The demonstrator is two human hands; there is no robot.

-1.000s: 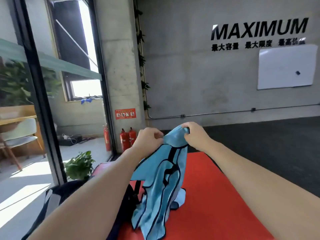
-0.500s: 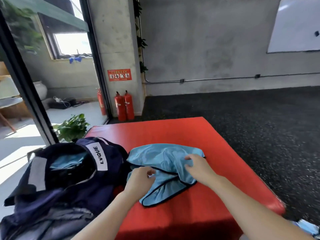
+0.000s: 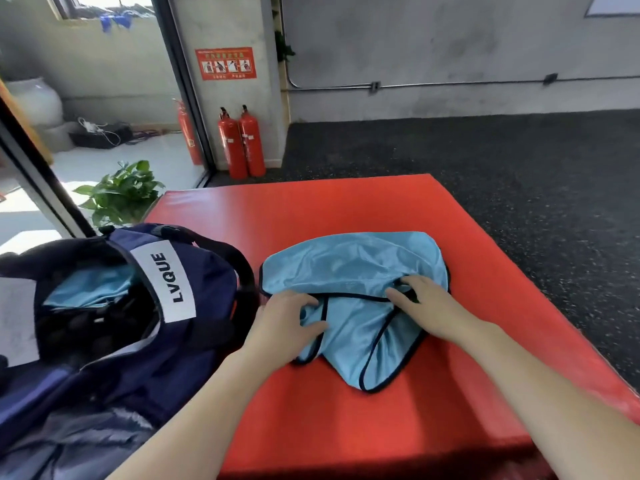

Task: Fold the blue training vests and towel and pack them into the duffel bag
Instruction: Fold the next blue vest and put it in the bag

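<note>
Red mat bears a blue vest; left hand pinches it, right hand presses flat.

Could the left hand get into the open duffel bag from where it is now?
Probably yes: the left hand rests on the vest right beside the duffel bag, whose mouth gapes open.

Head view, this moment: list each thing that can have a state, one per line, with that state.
blue training vest: lying crumpled on the red mat, partly folded.
duffel bag: open, on the mat's left side, with blue fabric already inside.
left hand: fingers curled, pinching the vest's black-trimmed edge.
right hand: fingers straight, pressing flat on the vest.
fire extinguishers: upright against the pillar.
</note>
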